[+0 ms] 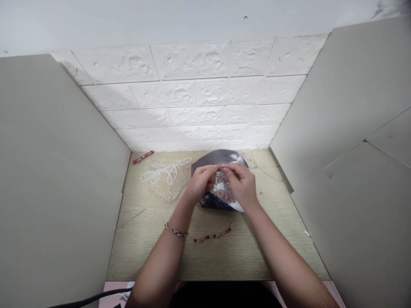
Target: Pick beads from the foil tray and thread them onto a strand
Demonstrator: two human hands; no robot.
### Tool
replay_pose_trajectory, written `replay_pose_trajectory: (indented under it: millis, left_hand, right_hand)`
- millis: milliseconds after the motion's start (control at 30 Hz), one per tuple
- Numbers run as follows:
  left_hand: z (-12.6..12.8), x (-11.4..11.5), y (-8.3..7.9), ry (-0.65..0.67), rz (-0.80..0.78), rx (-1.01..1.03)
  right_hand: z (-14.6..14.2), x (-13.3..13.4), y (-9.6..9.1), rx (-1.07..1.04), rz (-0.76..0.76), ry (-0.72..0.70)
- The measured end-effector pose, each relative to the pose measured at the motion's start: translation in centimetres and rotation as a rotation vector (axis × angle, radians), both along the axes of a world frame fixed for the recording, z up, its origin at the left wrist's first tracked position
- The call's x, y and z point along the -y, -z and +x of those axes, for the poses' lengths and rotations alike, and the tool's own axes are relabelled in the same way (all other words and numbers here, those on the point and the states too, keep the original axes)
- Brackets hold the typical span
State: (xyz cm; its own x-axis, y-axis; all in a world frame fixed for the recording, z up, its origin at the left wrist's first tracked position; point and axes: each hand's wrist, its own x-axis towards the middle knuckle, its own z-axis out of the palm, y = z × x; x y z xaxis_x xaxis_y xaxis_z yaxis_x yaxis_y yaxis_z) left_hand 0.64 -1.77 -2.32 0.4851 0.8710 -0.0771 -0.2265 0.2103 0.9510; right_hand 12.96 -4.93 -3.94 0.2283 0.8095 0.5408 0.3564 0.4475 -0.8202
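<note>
From the head view, you're working with two bare hands, left [203, 180] and right [242, 185], and both are pinching narrow, fingertips nearly meeting around one tiny orange-gold piece [220, 168]; it's too small for me to tell what it is. That's sitting right above one open pouch [221, 155], silvery and shiny inside, dark blue lower down, and its loose multicolored beads [227, 193] are showing between your hands, way too many to count. Nearer to you, one curved strand [220, 234] is lying on the table [253, 252], mixing pale beads with at least four round red ones. Over on the left, white beaded string [165, 173] is looping in a tangle, and I can't tell if it's one length or several; beige, pearly beads [160, 199] are curving just below it. One small, flat red strip [143, 157] is lying slantwise at the back corner. You're wearing one metallic chain bracelet [176, 231] on your left wrist. The tabletop's showing a streaky wood grain, two smooth grey panels [64, 171] are flanking it, and one white, bumpy brick-pattern wall [180, 94] is standing behind.
</note>
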Motion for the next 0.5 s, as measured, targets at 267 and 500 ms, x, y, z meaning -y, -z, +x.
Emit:
replay_pose_trajectory:
  millis: [267, 500]
  left_hand:
    - [0.04, -0.16, 0.4, 0.03, 0.057, -0.016]
    - [0.04, -0.15, 0.37, 0.011, 0.115, -0.052]
  right_hand:
    - [0.0, -0.01, 0.06, 0.003, -0.031, -0.023]
    - [0.32, -0.08, -0.01, 0.011, -0.101, -0.061]
